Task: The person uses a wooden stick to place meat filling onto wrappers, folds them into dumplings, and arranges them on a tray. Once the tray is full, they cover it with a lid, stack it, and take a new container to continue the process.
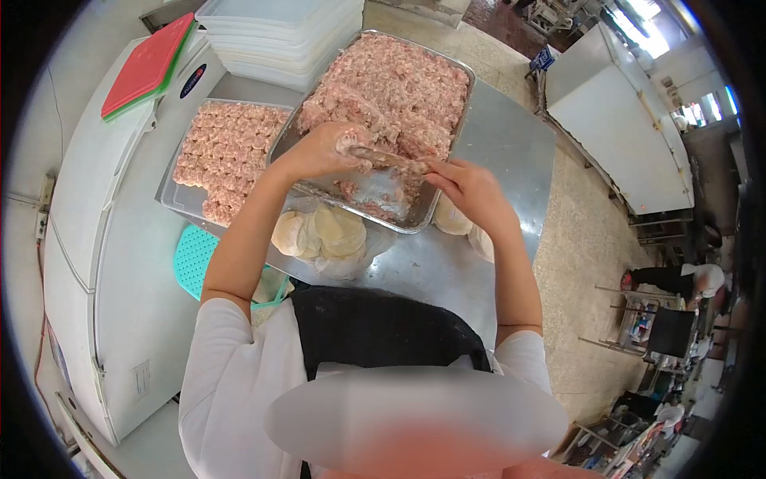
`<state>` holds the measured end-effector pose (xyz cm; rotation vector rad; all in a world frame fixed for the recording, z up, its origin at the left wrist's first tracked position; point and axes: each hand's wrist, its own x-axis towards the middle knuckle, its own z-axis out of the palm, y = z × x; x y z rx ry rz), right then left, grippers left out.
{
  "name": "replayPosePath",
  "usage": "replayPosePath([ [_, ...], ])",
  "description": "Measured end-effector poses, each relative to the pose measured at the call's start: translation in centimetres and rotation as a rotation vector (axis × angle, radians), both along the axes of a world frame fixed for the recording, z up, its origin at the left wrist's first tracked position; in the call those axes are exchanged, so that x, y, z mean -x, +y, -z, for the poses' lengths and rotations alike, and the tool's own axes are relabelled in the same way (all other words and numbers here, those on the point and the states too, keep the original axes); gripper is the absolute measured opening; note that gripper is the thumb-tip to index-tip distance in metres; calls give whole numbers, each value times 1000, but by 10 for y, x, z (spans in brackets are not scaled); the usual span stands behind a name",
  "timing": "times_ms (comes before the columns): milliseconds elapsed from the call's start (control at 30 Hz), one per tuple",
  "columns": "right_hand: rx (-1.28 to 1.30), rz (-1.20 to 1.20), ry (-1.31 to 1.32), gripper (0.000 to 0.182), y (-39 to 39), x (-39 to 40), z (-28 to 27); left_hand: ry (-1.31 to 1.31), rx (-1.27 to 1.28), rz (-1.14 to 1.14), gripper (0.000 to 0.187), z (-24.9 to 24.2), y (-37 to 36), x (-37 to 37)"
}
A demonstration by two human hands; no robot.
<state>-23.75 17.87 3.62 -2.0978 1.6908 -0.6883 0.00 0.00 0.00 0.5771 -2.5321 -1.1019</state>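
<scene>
Over the near part of a deep metal tray, my left hand is cupped around a pale, meat-smeared dumpling wrapper, mostly hidden by the fingers. My right hand grips the end of a narrow flat spatula coated in filling. Its far end reaches to my left palm. Ground meat filling fills the back of the tray, while the near bottom is partly bare. Round pale wrappers lie in stacks on plastic just in front of the tray. More wrappers sit below my right wrist.
Left of the metal tray, a clear plastic tray holds rows of meat-filled dumplings. Stacked plastic trays stand behind it. Red and green boards rest on a white freezer. A turquoise stool is below the table.
</scene>
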Motion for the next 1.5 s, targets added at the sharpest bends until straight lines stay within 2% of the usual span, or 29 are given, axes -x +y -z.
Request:
replayPosePath([
  [67, 14, 277, 242, 28, 8, -16, -23, 78, -90, -114, 45, 2, -1, 0],
  [167, 114, 250, 210, 27, 6, -33, -4, 93, -68, -61, 43, -9, 1, -4],
  [300, 58, 267, 156, 28, 17, -21, -35, 292, 25, -134, 43, 0, 8, -20],
  [367, 152, 171, -101, 27, 25, -26, -34, 281, 32, -71, 48, -2, 8, -28],
  [400, 152, 177, -93, 27, 23, -37, -30, 288, 29, -65, 48, -10, 7, -33],
  [467, -32, 107, -95, 26, 18, -67, -21, 207, -83, 200, 48, -29, 4, -44],
  [500, -31, 109, -88, 26, 17, -71, -27, 215, -81, 202, 48, -28, 5, -51],
  [567, 84, 193, 203, 25, 13, -80, -48, 146, -72, 20, 43, -23, 8, -67],
  [700, 164, 267, 244, 25, 10, -137, -57, 225, -74, 24, 48, -22, -5, -104],
  [767, 39, 213, 330, 26, -5, -159, -45, 45, -90, 64, 45, -32, -17, -126],
  [867, 79, 275, 315, 28, -15, -182, -77, 140, -62, -13, 43, -4, -38, -166],
  [900, 81, 275, 314, 28, -18, -197, -82, 139, -60, -13, 43, -10, -40, -178],
  [967, 90, 209, 147, 30, -18, -228, -86, 250, -138, 105, 45, -28, -38, -203],
  [1000, 89, 208, 147, 30, -27, -241, -75, 250, -140, 104, 45, -34, -41, -214],
  [1067, -54, 179, 49, 31, -45, -266, -38, 96, -174, 15, 49, -39, -48, -236],
  [1100, -65, 178, 44, 31, -48, -274, -31, 90, -185, 13, 49, -28, -56, -247],
  [1167, -43, 217, 19, 31, -55, -284, -20, 124, 31, -98, 57, 2, -77, -276],
  [1233, 32, 217, -3, 33, -50, -284, 3, 107, 47, -112, 59, 17, -89, -314],
  [1300, -62, 373, -240, 35, -39, -282, 26, 93, 65, -114, 61, 33, -100, -347],
  [1367, -83, 421, -313, 36, -23, -273, 54, -173, -87, -232, 65, 56, -107, -373],
  [1400, -133, 545, -400, 36, -12, -270, 64, -181, -89, -222, 65, 67, -106, -376],
  [1467, -207, 727, -514, 35, 6, -281, 64, -233, 124, -217, 69, 89, -100, -378],
  [1500, -210, 741, -520, 35, 14, -286, 66, -239, 122, -203, 69, 95, -97, -377],
])
